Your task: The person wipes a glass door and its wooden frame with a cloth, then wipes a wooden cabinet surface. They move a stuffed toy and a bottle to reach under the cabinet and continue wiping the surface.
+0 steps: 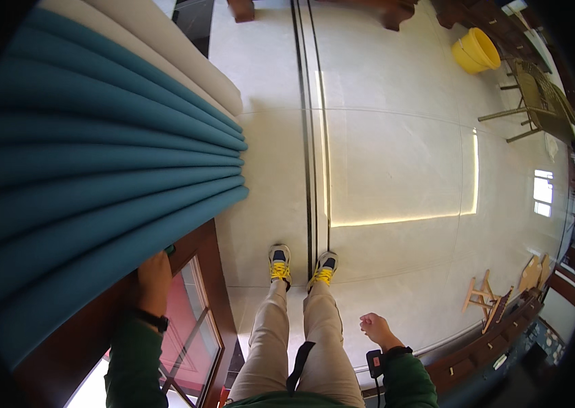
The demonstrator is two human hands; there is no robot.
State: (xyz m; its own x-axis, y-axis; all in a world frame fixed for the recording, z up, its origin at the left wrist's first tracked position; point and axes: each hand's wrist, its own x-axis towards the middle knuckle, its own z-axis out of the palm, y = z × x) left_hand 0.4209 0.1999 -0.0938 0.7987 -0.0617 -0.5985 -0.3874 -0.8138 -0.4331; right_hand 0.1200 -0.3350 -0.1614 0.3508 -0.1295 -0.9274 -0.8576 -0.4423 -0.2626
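My left hand (155, 278) reaches to the left, against the dark wooden frame of a glazed door (223, 306) and the edge of a pleated blue curtain (114, 178). A small dark green thing (170, 250) pokes out past its knuckles; the fingertips are hidden, so its grip does not show. My right hand (377, 329) hangs over the floor on the right, fingers curled in, with nothing visible in it. A small black device (375, 363) with a cable sits by that wrist.
Beige curtain panels (180, 56) hang beyond the blue folds. Pale floor tiles (394, 168) carry dark stripes. Farther right stand a yellow bucket (471, 53), a folding chair (542, 104), a wooden folding stool (484, 298) and a drawer cabinet (476, 352).
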